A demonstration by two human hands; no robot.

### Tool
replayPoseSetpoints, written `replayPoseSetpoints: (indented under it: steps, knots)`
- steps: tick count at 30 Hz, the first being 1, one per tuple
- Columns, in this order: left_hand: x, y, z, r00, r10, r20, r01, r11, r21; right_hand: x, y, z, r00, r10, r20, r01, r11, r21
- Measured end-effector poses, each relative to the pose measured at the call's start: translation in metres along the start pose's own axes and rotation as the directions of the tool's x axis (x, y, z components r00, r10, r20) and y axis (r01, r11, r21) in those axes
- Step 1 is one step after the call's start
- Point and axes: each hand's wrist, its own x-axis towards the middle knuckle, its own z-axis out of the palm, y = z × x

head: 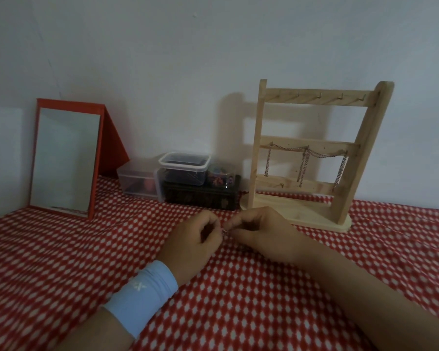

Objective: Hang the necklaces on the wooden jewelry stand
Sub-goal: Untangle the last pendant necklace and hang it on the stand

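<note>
The wooden jewelry stand (314, 153) rises at the back right on the red-and-white cloth. Its top rail of hooks is bare. Silver chains (305, 160) drape from the hooks of the middle rail and hang down in strands. Just in front of the stand's base, my left hand (195, 241) and my right hand (259, 236) meet fingertip to fingertip over the cloth. Between them they pinch a thin silver necklace (224, 231), of which only a small glint shows; the rest is hidden by my fingers. A light blue wristband sits on my left wrist.
A red-framed mirror (66, 158) leans against the wall at the back left. Clear plastic boxes (185, 168) and a dark box (200, 196) stand between the mirror and the stand. The patterned cloth (61, 262) covers the whole surface.
</note>
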Motion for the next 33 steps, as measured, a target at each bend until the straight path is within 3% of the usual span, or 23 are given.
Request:
replayPoseSetpoints:
  steps: [8,13,17,20,24,30,33]
  knots:
    - [-0.002,0.002,-0.005,1.000,0.004,-0.027,-0.004,1.000,-0.018,0.001,-0.004,0.004,0.991,0.004,-0.132,-0.004,1.000,0.000]
    - [-0.001,0.003,-0.004,0.999,-0.043,0.004,0.043,0.995,-0.093,0.001,-0.009,0.011,0.983,0.125,-0.133,-0.095,0.974,0.207]
    - [0.000,0.003,-0.005,0.987,-0.105,-0.119,0.086,0.984,-0.153,0.002,-0.009,0.012,0.961,0.178,-0.211,-0.130,0.966,0.224]
    - [0.000,0.004,-0.008,0.974,-0.184,-0.134,0.150,0.961,-0.232,0.003,-0.009,0.014,0.957,0.221,-0.187,-0.162,0.945,0.286]
    - [0.003,0.004,-0.009,0.950,-0.312,-0.022,0.275,0.865,-0.419,0.001,-0.008,0.011,0.969,0.227,-0.100,-0.181,0.921,0.344]
    - [0.007,0.012,-0.009,0.907,-0.403,0.124,0.363,0.594,-0.718,0.001,-0.009,0.009,0.973,0.231,-0.028,-0.198,0.885,0.421]
    - [0.007,0.013,-0.009,0.904,-0.405,0.137,0.369,0.580,-0.726,0.001,-0.012,0.007,0.985,0.173,0.006,-0.157,0.879,0.450]
